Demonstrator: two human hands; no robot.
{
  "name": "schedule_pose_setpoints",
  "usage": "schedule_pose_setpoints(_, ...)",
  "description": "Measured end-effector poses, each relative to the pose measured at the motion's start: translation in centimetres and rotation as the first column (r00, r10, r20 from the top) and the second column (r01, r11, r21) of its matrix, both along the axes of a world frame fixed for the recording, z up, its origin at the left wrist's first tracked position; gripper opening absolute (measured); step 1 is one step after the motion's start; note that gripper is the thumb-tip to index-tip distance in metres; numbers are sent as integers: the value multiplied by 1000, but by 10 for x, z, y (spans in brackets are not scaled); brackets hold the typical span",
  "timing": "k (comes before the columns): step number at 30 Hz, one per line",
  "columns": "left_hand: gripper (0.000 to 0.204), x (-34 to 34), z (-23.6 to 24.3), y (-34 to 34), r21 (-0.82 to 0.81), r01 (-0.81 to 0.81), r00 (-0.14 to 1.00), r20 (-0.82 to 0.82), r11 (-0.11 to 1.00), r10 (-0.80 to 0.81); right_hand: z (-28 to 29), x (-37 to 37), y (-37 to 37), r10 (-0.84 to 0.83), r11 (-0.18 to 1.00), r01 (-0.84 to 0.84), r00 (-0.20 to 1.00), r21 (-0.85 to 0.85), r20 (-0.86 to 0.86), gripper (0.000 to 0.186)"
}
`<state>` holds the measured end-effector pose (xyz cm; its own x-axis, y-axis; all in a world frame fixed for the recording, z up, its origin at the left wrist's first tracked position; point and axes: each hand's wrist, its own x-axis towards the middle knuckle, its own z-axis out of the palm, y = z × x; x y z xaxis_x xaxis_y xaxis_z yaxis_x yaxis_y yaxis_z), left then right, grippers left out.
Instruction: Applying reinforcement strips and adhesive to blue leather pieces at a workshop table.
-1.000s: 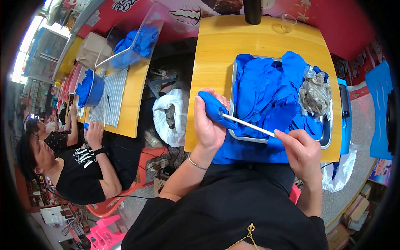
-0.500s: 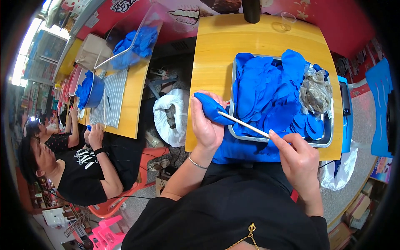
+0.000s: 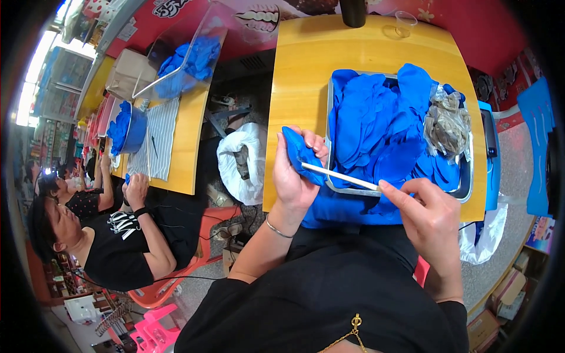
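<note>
My left hand (image 3: 294,182) is closed around a small, stuffed-looking blue fabric piece (image 3: 299,154), held tilted over the near-left edge of a metal tray (image 3: 464,188). My right hand (image 3: 424,215) grips a pale, thin stick (image 3: 341,175) between its fingers; the stick's far tip meets the blue piece, and whether it goes inside is hard to tell. The tray holds a heap of flat blue fabric pieces (image 3: 371,129) and a clear bag of greyish material (image 3: 444,129) at its right. More blue fabric (image 3: 347,209) lies below the tray's near edge.
The yellow table (image 3: 359,47) carries a dark cylinder (image 3: 353,15) and clear cup (image 3: 405,25) at the back. A co-worker (image 3: 112,253) sits at the left table (image 3: 191,141) with blue fabric bins (image 3: 132,132). A white sack (image 3: 241,182) stands between the tables.
The blue piece in my left hand has shifted and turned slightly. My right hand and the stick have moved, with the tip lower on the piece. The view has shifted slightly.
</note>
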<state>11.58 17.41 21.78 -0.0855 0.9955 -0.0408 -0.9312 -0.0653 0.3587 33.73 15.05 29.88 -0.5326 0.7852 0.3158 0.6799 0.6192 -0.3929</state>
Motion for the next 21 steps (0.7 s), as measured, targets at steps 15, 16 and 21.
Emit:
schedule_pose_setpoints(15, 27, -2, 2, -3, -1, 158, 984, -77, 987, -158, 51, -6, 13, 62, 956, -144, 951, 256, 303, 27)
schedule_pose_setpoints(16, 27, -3, 1, -3, -2, 159, 984, -77, 987, -159, 54, -6, 13, 72, 948, -171, 937, 267, 342, 26)
schedule_pose_setpoints(21, 28, -6, -2, -3, 18, 233, 969, -91, 972, -230, 68, -6, 16, 107, 952, -207, 915, 226, 389, 32)
